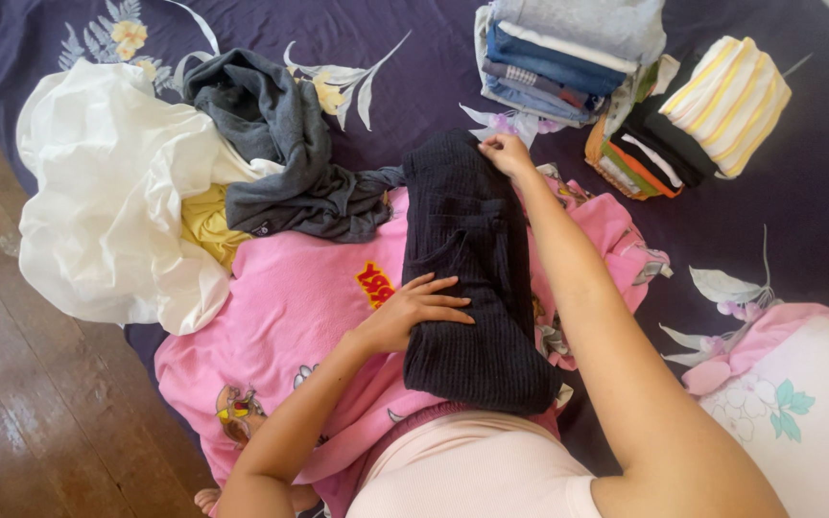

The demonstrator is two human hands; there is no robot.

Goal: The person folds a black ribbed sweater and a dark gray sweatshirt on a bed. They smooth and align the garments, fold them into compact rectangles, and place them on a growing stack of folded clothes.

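**Dark Knit Pressed Flat on a Crowded Bed**

A person leaned over a bed [798, 173] covered in a dark floral sheet and worked a black ribbed garment [472, 278], folded into a long strip that ran away from the body across a pink printed blanket [290, 317]. The left hand [413, 312] lay on the near half of the strip, fingers [438, 299] spread and released, pressing flat rather than gripping. The right hand [506, 153] reached to the far end, where its fingers pinched the top edge of the knit.

The strip lay straight between the two hands, its near end close to the person's waist and its far end under the right fingertips. The fold looked at risk of slipping: the ribbed fabric sat on a soft, rumpled blanket, and a pull from the far end without the left palm holding firm could drag the layers askew. A grey garment [285, 153] lay touching the strip's left edge and could snag or get caught in the next fold.

Further left sat a heap of white cloth [107, 201] with a yellow piece [208, 225] tucked under it. Beyond the far hand stood a stack of folded blue and grey clothes [563, 58], and beside it a second stack topped by a yellow-striped piece [726, 101].
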